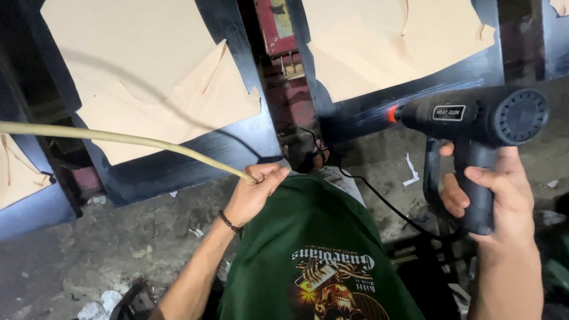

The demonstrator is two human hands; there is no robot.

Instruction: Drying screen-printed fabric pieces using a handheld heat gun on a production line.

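Two hands busy: left hand (256, 191) pinching pale strip (118, 139), right hand (495, 198) gripping dark heat gun (474, 118), white-bordered label on side

open floor (118, 237) is lying below the left hand (255, 192), littered only with small scraps. the long pale strip (118, 137) is stretching leftward from that hand, crossing the way to the dark panel (237, 142). the right hand (498, 189) is holding the heat gun (474, 118) just before the second panel (379, 109); its black cord (385, 201) is trailing across the gap between the hands.
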